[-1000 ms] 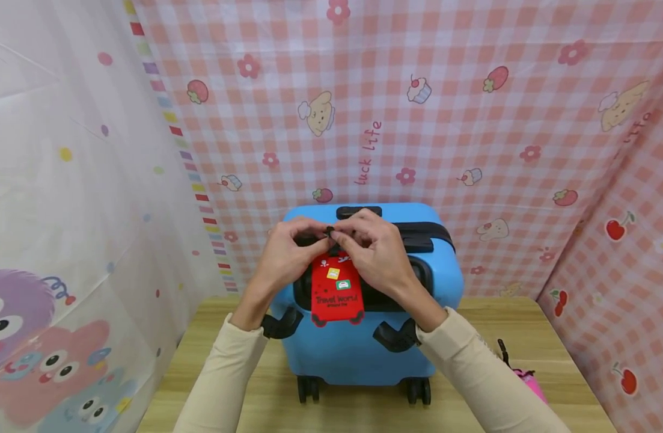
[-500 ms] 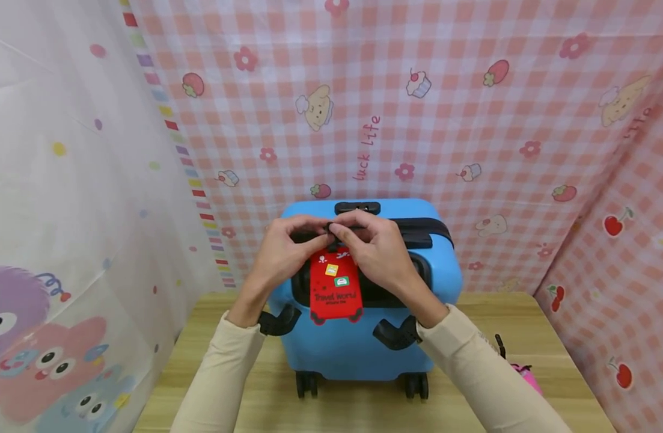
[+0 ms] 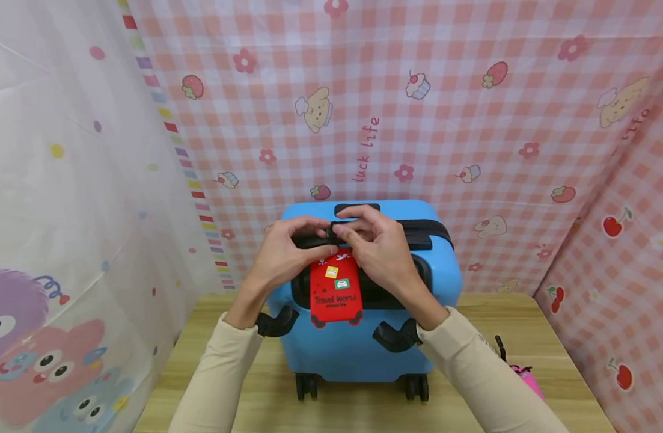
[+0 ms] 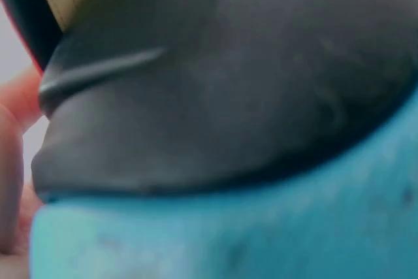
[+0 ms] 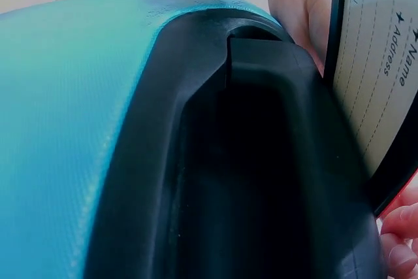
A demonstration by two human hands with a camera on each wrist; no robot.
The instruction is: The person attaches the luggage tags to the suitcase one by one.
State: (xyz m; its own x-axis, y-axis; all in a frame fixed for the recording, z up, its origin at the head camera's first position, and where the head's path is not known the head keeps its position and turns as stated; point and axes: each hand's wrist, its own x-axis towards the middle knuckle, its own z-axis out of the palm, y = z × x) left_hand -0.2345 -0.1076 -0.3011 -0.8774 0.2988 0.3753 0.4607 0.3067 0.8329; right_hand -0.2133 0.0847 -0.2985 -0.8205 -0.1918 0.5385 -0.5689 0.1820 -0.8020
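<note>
Pinching the black strap (image 3: pixel 330 233) of a red luggage tag (image 3: pixel 335 291), the left hand (image 3: pixel 282 252) and right hand (image 3: pixel 384 248) nearly meet in the head view; the tag hangs just below them, before a blue suitcase (image 3: pixel 363 355). Left wrist view: the black handle (image 4: pixel 215 109) lies beside blurred fingers (image 4: pixel 9 181). Right wrist view: the tag's lined card (image 5: pixel 375 50), printed "Name" and "Address", stands between both hands.

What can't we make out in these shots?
Head view: how the black strap above the red suitcase-shaped luggage tag fastens; left hand and right hand cover much of it.
Head view: full shape of the bright pink item; the right cream fabric sleeve overlaps it.
Right wrist view: rest of the lined cream card; cut off by right edge.
Left wrist view: fine detail of the smooth black panel; blurred.
</note>
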